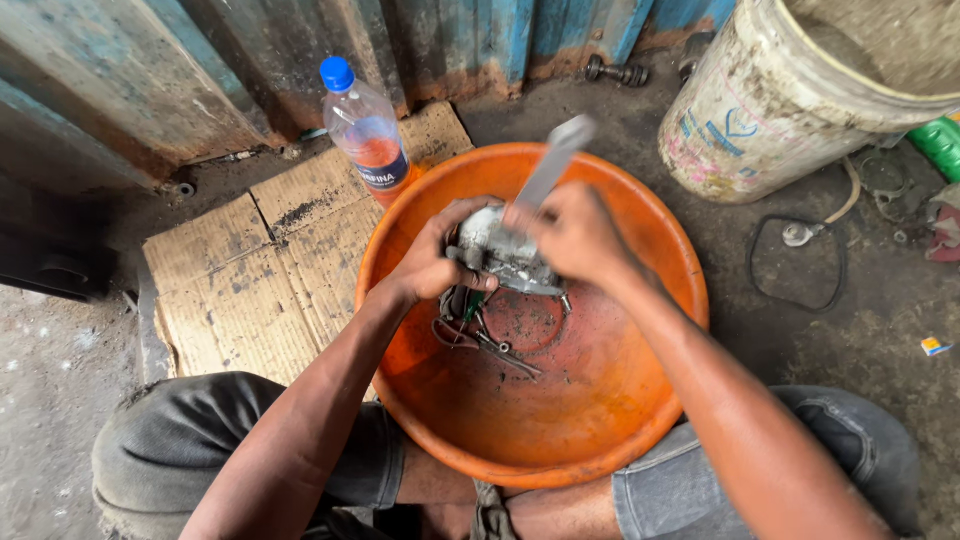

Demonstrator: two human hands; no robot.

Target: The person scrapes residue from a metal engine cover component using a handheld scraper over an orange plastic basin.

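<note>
- Left hand (435,255) grips a grey metal part (500,250) over the orange basin (640,400).
- Right hand (570,235), fingers clamped, holds a flat tool (555,160) against the part.
- Basin holds wires (480,335) and grit.
- Dirty bucket (770,110) contains grey sludge.
- Bottle (365,125) holds reddish liquid, on cardboard (250,280).

basin (640,420) on ground between knees | metal part (500,250) over basin, left hand (435,255) on its left, right hand (570,235) on its right | bottle (365,130) on cardboard (250,280), left of basin | bucket (790,110) behind right
</note>
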